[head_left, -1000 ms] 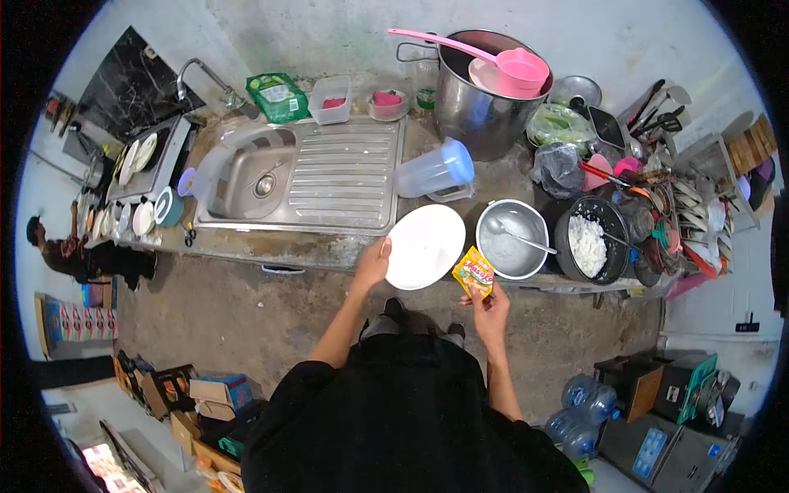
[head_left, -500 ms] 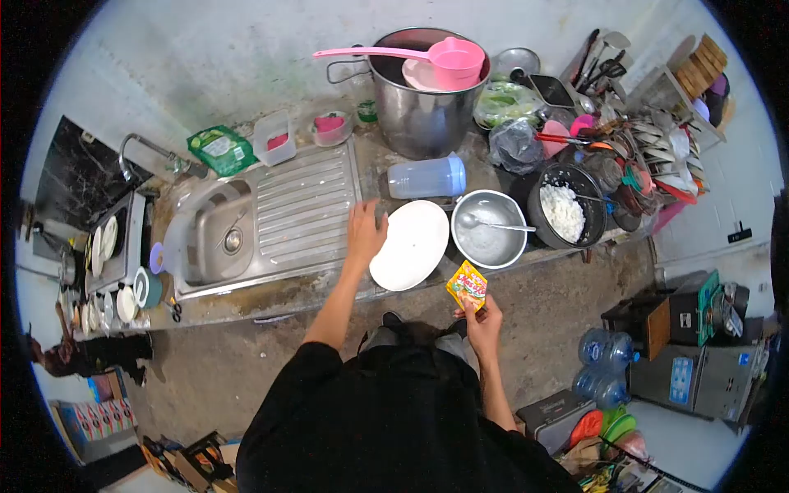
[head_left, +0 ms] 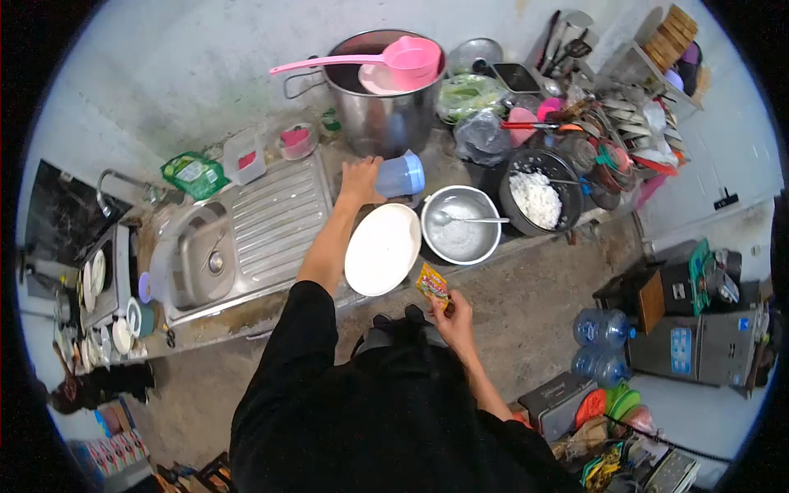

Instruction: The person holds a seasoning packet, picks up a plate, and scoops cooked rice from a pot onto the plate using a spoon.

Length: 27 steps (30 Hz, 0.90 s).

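Observation:
My left hand [head_left: 362, 179] has its fingers over the left end of a clear plastic container with a blue lid [head_left: 401, 175], which lies on its side on the counter. Its fingertips are partly hidden. In my right hand [head_left: 454, 317] a small yellow seasoning sachet [head_left: 432, 283] is pinched near the counter's front edge. A white oval plate [head_left: 382, 251] lies between my arms. To its right sits a metal bowl [head_left: 461, 246] with white contents and a spoon [head_left: 468, 219]. Farther right stands a black pot [head_left: 573, 215] of white rice [head_left: 536, 200].
At left is a steel sink with a ridged drainboard [head_left: 279, 218]. Behind the container stands a large steel pot [head_left: 386, 123] holding a pink dipper [head_left: 411, 62]. Utensils and dishes [head_left: 629, 123] crowd the right end. Another person [head_left: 99, 386] is at far left.
My left hand has reached forward from beside the plate onto the container. My right hand, with the sachet, has shifted slightly left in view; the camera view has also shifted.

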Each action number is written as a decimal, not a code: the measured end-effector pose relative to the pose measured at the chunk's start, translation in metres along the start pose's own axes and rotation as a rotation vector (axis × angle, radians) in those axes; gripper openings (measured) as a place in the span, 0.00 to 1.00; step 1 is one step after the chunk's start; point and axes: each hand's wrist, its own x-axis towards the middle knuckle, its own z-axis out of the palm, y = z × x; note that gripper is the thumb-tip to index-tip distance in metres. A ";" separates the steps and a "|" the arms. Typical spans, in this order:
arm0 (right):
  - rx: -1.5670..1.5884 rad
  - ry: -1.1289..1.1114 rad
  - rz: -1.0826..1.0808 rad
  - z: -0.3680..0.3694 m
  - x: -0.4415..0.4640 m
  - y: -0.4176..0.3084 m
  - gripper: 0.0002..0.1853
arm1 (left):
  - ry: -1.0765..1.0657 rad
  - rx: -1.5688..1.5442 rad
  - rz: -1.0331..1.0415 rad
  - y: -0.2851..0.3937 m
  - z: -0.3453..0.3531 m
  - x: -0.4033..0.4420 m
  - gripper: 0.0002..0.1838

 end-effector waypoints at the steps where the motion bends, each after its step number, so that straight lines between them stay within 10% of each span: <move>1: -0.141 -0.029 -0.060 0.002 0.007 0.006 0.06 | 0.065 0.020 0.003 -0.010 -0.001 -0.006 0.52; 14: 0.023 -0.348 -0.103 0.031 0.061 -0.027 0.06 | 0.329 -0.194 -0.521 -0.122 -0.010 -0.177 0.52; 19: -0.128 -0.441 -0.228 0.055 0.072 -0.024 0.05 | 0.863 -0.905 -0.673 -0.105 -0.020 -0.255 0.46; 27: -0.181 -0.528 -0.387 0.155 0.084 -0.069 0.07 | 1.393 -1.012 -0.815 -0.061 -0.051 -0.373 0.43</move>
